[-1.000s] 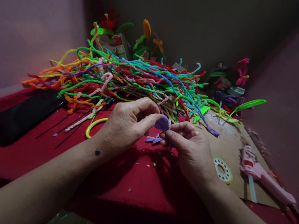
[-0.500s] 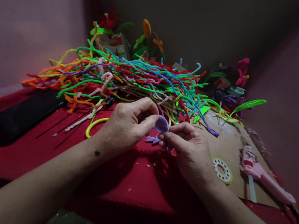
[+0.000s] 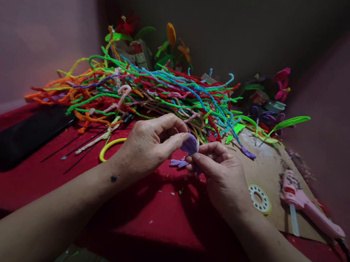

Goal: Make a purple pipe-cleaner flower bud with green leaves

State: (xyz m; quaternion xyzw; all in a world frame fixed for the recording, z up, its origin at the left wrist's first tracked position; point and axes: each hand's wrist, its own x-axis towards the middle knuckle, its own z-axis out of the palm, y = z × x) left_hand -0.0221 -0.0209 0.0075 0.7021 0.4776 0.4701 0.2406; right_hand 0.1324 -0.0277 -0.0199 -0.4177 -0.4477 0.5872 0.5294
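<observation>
Between my two hands is a purple pipe-cleaner petal [image 3: 190,144], rounded and fuzzy, held above the red cloth. My left hand [image 3: 156,139] pinches its upper left edge between thumb and forefinger. At its lower right end, my right hand [image 3: 219,166] grips it with the fingertips pressed together. More purple pipe-cleaner pieces [image 3: 178,162] show just below, partly hidden by my right fingers. Part of a yellow ring-shaped handle [image 3: 105,149] appears beside my left wrist.
A large heap of coloured pipe cleaners [image 3: 161,89] lies behind my hands. On the right, a cardboard sheet [image 3: 243,159] bears a pink glue gun [image 3: 310,208] and a white spool [image 3: 259,198]. A black flat object [image 3: 17,137] rests at left. Pipe-cleaner flowers [image 3: 282,84] stand behind.
My left thumb has shifted slightly to the right over the purple petal, which has tilted a little. My right hand keeps nearly the same place.
</observation>
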